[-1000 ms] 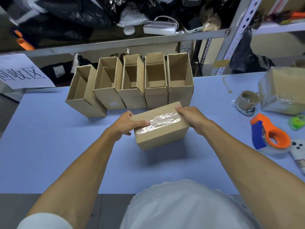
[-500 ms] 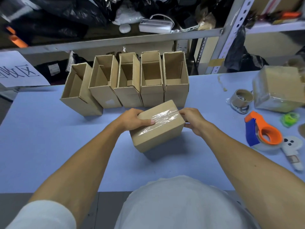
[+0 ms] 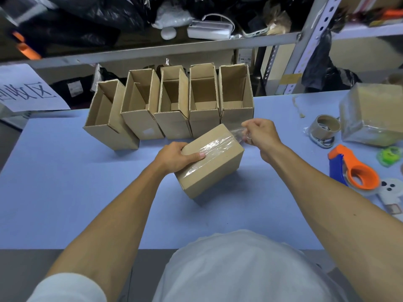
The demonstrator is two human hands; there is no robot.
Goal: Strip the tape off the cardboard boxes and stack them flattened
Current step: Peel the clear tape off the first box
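A closed cardboard box (image 3: pixel 214 168) sits tilted on the blue table (image 3: pixel 65 203) in front of me, with a strip of clear tape (image 3: pixel 214 147) along its top seam. My left hand (image 3: pixel 174 156) grips the box's left end, thumb lying on the tape. My right hand (image 3: pixel 260 132) pinches the tape's loose end, lifted off the box's right edge. Behind them stand several open cardboard boxes (image 3: pixel 172 105) in a row.
To the right lie an orange and blue tape dispenser (image 3: pixel 353 171), a nearly spent tape roll (image 3: pixel 327 125), a tape-wrapped carton (image 3: pixel 373 114) and a green item (image 3: pixel 390 155). A metal shelf (image 3: pixel 196 43) with bags and clutter runs along the table's back.
My right hand took the tape's end at the box's right edge and pulled it up and away. The box has turned slightly and tilted under my left hand.
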